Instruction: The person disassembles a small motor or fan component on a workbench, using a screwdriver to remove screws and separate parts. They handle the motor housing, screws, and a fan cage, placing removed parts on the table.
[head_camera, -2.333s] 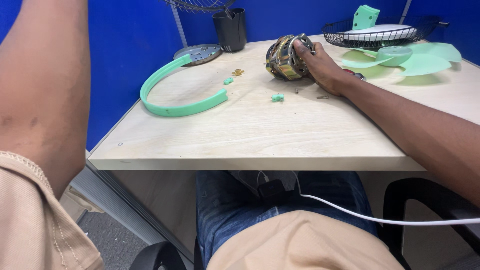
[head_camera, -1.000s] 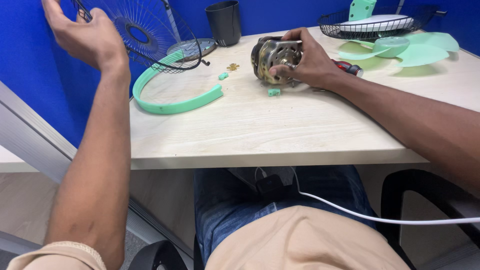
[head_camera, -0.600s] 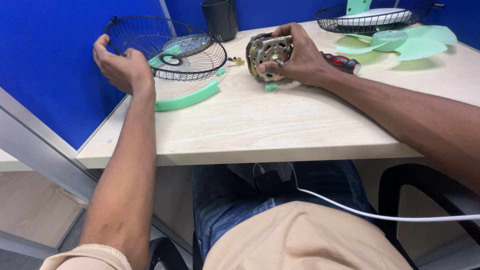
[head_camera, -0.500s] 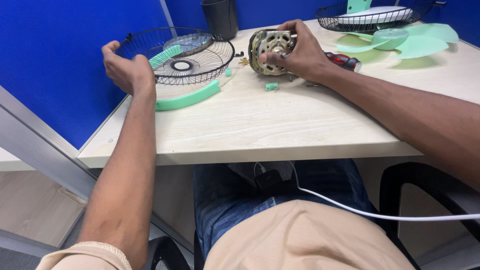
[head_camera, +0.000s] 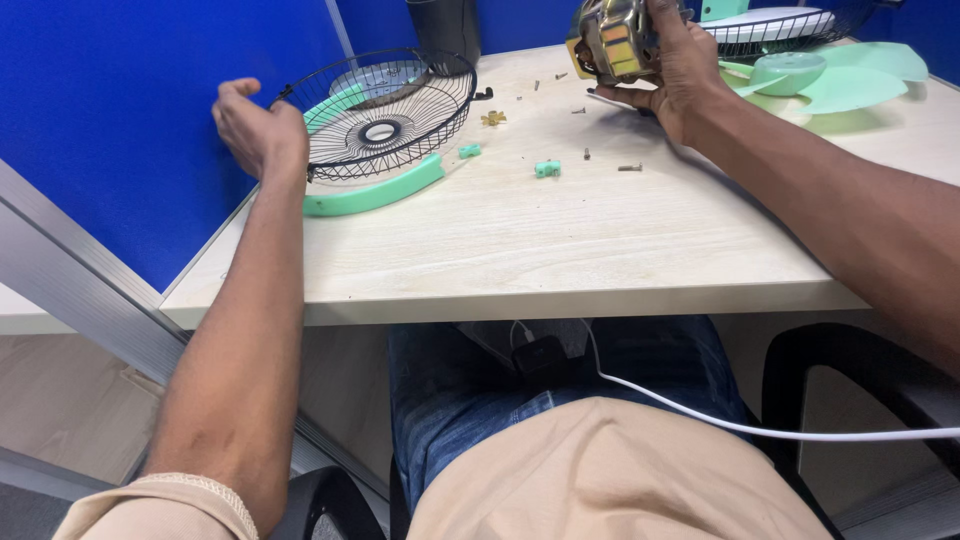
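My left hand (head_camera: 258, 135) is curled at the left rim of a black wire fan guard (head_camera: 400, 120), which rests on the table (head_camera: 560, 250) at the back left. The guard lies partly over a mint-green plastic ring (head_camera: 375, 190). My right hand (head_camera: 675, 70) is shut on a metal fan motor (head_camera: 615, 40) with copper windings, held up above the back of the table. Several small screws (head_camera: 630, 167) and two small green plastic pieces (head_camera: 547, 169) lie between the hands.
A mint-green fan blade (head_camera: 840, 85) lies at the back right, with a second wire guard (head_camera: 780, 25) behind it. A black cup (head_camera: 445, 25) stands at the back. A blue partition (head_camera: 130, 100) borders the left side. A white cable (head_camera: 760, 428) crosses my lap.
My left hand brought the wire guard from up by the partition down onto the table over the green ring. My right hand lifted the motor higher off the table.
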